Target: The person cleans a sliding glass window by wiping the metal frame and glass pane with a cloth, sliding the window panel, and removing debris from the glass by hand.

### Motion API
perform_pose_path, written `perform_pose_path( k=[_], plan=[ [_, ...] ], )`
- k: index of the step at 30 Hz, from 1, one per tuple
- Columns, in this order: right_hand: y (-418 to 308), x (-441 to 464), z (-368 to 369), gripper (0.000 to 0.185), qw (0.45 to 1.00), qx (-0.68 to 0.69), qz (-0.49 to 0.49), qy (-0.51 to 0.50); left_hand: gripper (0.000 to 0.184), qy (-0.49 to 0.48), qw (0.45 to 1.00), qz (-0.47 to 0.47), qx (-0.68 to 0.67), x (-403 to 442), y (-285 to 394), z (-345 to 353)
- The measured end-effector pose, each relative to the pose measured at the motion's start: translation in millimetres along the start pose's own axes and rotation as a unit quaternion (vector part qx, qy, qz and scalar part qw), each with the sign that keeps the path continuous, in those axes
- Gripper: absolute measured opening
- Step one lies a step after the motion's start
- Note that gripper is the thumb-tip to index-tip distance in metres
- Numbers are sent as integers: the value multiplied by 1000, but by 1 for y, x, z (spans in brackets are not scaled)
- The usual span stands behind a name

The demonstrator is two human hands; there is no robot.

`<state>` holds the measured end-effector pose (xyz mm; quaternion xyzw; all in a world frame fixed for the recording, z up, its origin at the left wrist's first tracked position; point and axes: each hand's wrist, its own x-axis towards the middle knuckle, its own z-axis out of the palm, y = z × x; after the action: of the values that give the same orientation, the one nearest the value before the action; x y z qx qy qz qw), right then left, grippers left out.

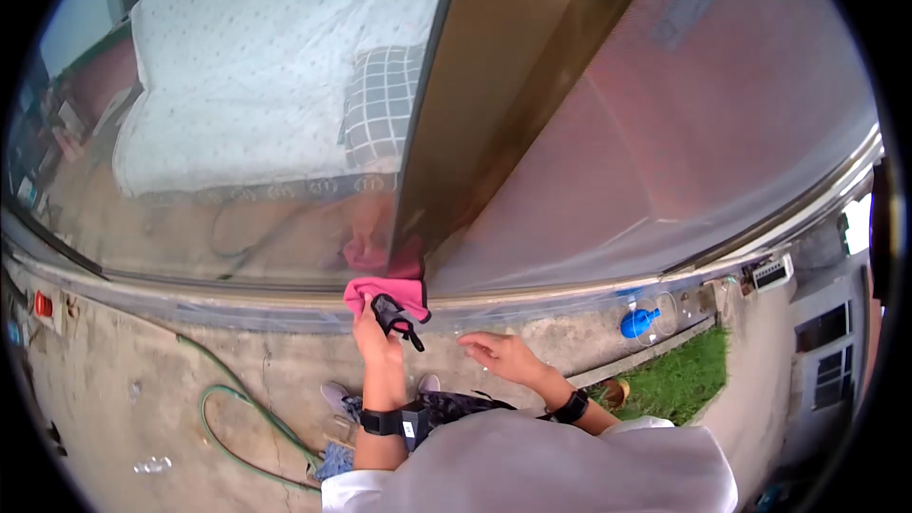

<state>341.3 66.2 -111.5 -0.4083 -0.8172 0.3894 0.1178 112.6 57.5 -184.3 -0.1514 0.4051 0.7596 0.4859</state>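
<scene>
My left hand [372, 334] grips a pink cloth [404, 295] with a dark edge, at the bottom frame of a large window [247, 228]. A black and grey item with a strap [391, 315] hangs at the same hand, against the cloth. To the right, my right hand [503, 355] is held in the air below the sill, fingers apart and nothing in it. Both wrists wear black bands.
A green hose [237, 393] lies on the concrete at the left. At the right are a blue object [639, 323], a grass patch [679, 375] and a pot [616, 391]. A red object [43, 304] sits far left, a plastic bottle [152, 465] lower left.
</scene>
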Motion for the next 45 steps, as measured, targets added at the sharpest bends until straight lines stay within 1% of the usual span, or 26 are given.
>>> perform_pose_path(
  k=[2,3,4,6,8,10,12,14,16,18,19,21,22,24,25,26,28,29,31,32,36,38,40,41,44,45],
  plan=[
    [-1,5,-3,22,999,38,-2,11,19,-20,993,100,-66,-35,50,7],
    [3,6,-3,22,998,53,-6,26,24,-3,979,191,-78,-53,82,20],
    [5,8,-3,22,998,61,-6,-2,29,9,958,274,-85,-69,110,37],
    [11,5,-2,22,999,37,15,-13,38,-65,894,436,-76,-75,151,45],
    [9,2,-1,21,997,49,33,-46,48,-13,834,551,20,-45,168,40],
    [6,1,6,21,996,64,33,-52,57,121,724,655,180,-8,158,41],
    [8,3,6,21,994,83,44,-51,63,148,684,630,336,29,118,24],
    [11,1,4,20,994,87,50,-49,64,166,680,619,358,64,66,-1],
    [15,0,2,20,995,71,63,-33,65,175,742,528,376,77,17,-29],
    [23,-4,2,20,994,73,69,-33,67,159,762,483,401,83,-27,-53],
    [25,-3,4,19,994,76,70,-31,67,165,760,483,403,76,-30,-53],
    [22,-3,4,19,994,74,73,-38,68,128,803,423,400,62,-33,-49],
    [21,-1,3,19,994,69,74,-36,68,128,803,423,400,53,-25,-32],
    [21,3,3,19,995,66,70,-30,68,91,787,502,347,20,-1,15],
    [21,3,4,19,996,63,63,-24,71,93,795,512,311,7,1,35],
    [22,2,6,19,996,62,64,-23,71,93,796,511,311,0,-9,39],
    [23,8,10,19,992,88,74,-43,75,-9,762,527,377,-16,-26,42],
    [21,12,13,19,992,88,71,-47,75,-4,761,529,377,-13,-31,38],
    [17,13,16,20,995,56,50,-73,79,-56,757,520,392,-5,-48,18],
    [14,14,17,20,994,55,48,-77,79,-51,758,520,391,3,-50,7],
    [10,16,19,20,993,83,54,-70,76,103,778,435,441,46,-24,-40],
    [17,16,19,20,993,81,55,-65,75,108,775,440,440,61,-9,-37],
    [24,12,17,20,994,67,45,-78,75,154,791,438,397,62,-2,-22],
    [26,10,17,20,994,67,45,-79,78,144,796,440,390,53,-8,-11],
    [28,16,16,21,988,98,69,-94,83,33,810,464,356,6,-39,28],
    [29,17,16,21,989,84,67,-101,82,24,811,468,352,-7,-46,36]
  ],
)
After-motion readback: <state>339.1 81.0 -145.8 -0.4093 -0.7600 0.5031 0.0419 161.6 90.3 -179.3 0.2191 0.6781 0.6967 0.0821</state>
